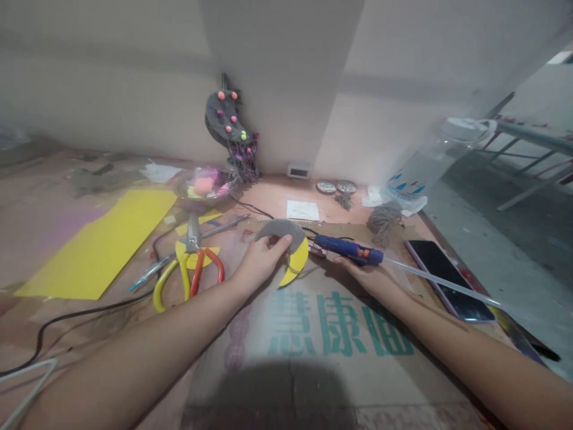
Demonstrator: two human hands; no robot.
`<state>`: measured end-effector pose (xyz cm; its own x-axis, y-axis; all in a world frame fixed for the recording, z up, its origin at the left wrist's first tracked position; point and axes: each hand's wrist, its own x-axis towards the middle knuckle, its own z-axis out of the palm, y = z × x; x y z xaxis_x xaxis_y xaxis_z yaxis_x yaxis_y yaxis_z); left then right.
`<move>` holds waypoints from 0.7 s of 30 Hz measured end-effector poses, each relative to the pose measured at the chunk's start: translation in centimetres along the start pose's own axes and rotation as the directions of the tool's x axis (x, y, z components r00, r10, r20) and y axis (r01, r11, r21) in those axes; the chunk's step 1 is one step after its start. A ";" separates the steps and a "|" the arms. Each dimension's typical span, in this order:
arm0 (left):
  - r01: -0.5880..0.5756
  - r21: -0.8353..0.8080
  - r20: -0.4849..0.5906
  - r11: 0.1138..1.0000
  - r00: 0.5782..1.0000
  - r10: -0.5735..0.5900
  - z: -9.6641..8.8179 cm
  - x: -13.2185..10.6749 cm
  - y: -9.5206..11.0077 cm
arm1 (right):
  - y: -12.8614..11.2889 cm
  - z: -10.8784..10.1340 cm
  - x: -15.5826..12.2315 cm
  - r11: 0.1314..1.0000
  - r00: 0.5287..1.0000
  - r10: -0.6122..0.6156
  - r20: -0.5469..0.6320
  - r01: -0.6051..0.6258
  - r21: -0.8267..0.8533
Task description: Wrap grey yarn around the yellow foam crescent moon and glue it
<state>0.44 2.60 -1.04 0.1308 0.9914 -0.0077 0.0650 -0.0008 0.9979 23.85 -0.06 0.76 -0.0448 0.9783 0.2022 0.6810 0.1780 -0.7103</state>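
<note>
My left hand point(265, 260) pinches a small crescent moon point(299, 258), grey along its upper part and bare yellow toward the lower tip. A strand of grey yarn seems to cross the yellow part. My right hand point(358, 272) is closed around a blue hot glue gun point(342, 246), its nozzle pointing left toward the crescent. From the back of the gun a long clear glue stick point(441, 280) sticks out to the right. Whether the nozzle touches the crescent, I cannot tell. Both hands are above a flattened cardboard sheet point(308, 382) with green lettering.
Left of my left hand lie scissors point(192, 257) with yellow and red handles, a pen point(152, 272) and yellow paper point(102, 245). A decorated grey moon point(224, 122) leans on the wall. To the right are grey yarn point(384, 221), a phone point(450, 279) and a water bottle point(423, 158).
</note>
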 end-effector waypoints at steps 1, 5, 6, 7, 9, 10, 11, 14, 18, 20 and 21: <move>0.003 -0.004 -0.006 1.000 1.000 -0.003 0.0 0.0 0.0 | 0.0 0.0 0.0 1.000 1.000 0.005 -0.001 -0.005 0.011; 0.029 0.013 -0.032 0.999 0.999 -0.029 0.0 0.1 0.1 | -0.8 -0.6 -0.2 1.000 0.999 -0.003 -0.054 0.003 0.000; 0.031 0.021 -0.034 0.999 0.999 -0.030 0.0 0.1 0.1 | -1.1 -0.8 -0.3 1.000 0.998 -0.013 -0.069 0.012 -0.011; 0.028 0.030 -0.035 0.999 0.999 -0.027 -0.1 0.1 0.1 | -1.2 -0.9 -0.5 0.999 0.997 -0.029 -0.068 0.028 -0.018; 0.015 0.062 -0.031 0.998 0.999 -0.013 -0.1 0.1 0.2 | -1.4 -1.1 -0.9 0.997 0.997 -0.075 -0.034 0.075 0.000; 0.011 0.081 -0.031 0.997 0.999 -0.009 -0.2 0.1 0.3 | -1.3 -1.0 -1.1 0.995 0.996 -0.093 0.001 0.093 0.025; 0.009 0.102 -0.028 0.995 1.000 -0.006 -0.2 0.0 0.4 | -1.2 -0.9 -1.3 0.993 0.993 -0.108 0.042 0.106 0.055; 0.016 0.160 -0.036 0.987 0.999 -0.010 -0.2 -0.1 0.6 | -0.6 -0.2 -1.6 0.987 0.980 -0.129 0.153 0.112 0.116; 0.029 0.207 -0.057 0.978 0.998 -0.018 -0.2 -0.2 0.6 | -0.4 0.3 -1.5 0.983 0.968 -0.167 0.186 0.150 0.105; 0.024 0.204 -0.044 0.979 0.999 -0.016 -0.2 -0.2 0.6 | -0.6 0.3 -1.4 0.983 0.968 -0.174 0.182 0.161 0.088; 0.022 0.208 -0.038 0.978 0.999 -0.015 -0.2 -0.2 0.6 | -0.7 0.3 -1.4 0.984 0.969 -0.171 0.180 0.159 0.078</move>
<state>0.25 2.44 -0.43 0.0923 0.9955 -0.0198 0.2720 -0.0061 0.9623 23.19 -1.51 0.80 -0.2918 0.9362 0.1957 0.6059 0.3393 -0.7196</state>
